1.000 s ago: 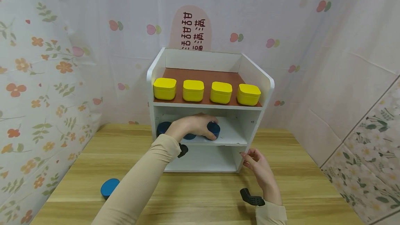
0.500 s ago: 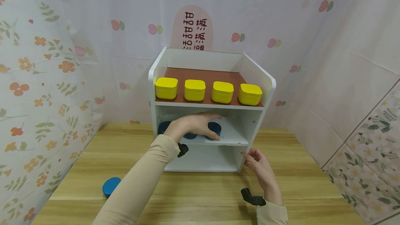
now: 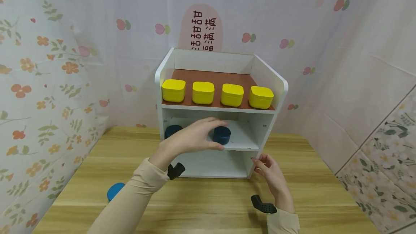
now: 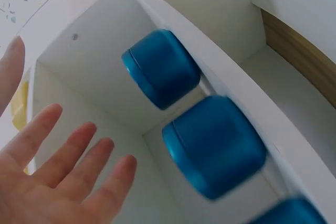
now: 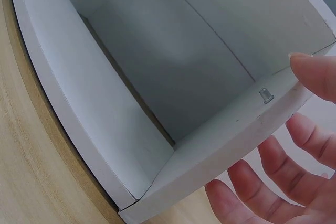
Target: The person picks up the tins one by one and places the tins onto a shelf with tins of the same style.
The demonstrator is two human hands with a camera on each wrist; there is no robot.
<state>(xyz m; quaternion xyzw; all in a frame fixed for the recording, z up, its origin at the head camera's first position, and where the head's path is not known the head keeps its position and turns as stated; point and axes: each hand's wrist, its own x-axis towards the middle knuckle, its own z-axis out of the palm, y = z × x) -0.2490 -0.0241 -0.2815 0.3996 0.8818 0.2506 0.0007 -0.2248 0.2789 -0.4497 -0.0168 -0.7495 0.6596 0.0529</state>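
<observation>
My left hand (image 3: 196,136) is at the front of the middle shelf, fingers spread and holding nothing. Just beyond its fingertips a round blue tin (image 3: 222,135) sits on that shelf. A second tin (image 3: 173,130) stands at the shelf's left end, partly covered by the hand. In the left wrist view three tins line the shelf, the farthest one (image 4: 163,69), a middle one (image 4: 215,145) and one cut off (image 4: 291,216). My right hand (image 3: 271,172) holds the front edge of the white cabinet's right side panel (image 5: 194,169), thumb inside and fingers outside.
Several yellow lidded boxes (image 3: 203,93) stand in a row on the cabinet's brown top. Another blue tin (image 3: 114,191) lies on the wooden table (image 3: 201,205) at the left, partly behind my left sleeve. A metal shelf pin (image 5: 266,96) sticks out inside the right panel.
My left hand has let go of the right-hand blue tin and drawn back toward the left and front. That tin stays on the shelf. The right hand has kept its place.
</observation>
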